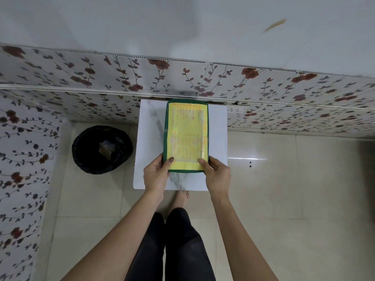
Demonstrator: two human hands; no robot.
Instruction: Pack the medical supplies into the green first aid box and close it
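1. Black bin is sitting on the floor, left of the white table; not involved.
2. My left hand is clamping the near-left corner of the green first aid box, thumb on the yellow lid label.
3. Box is lying lid-down shut, it seems, from the table's far edge toward the near edge; no loose supplies showing.
4. My right hand is clamping the near-right corner.
5. Pressing both corners evenly, I'm judging, should seat the lid square.

Closed green first aid box, yellow-labelled lid up, lengthwise on white tabletop
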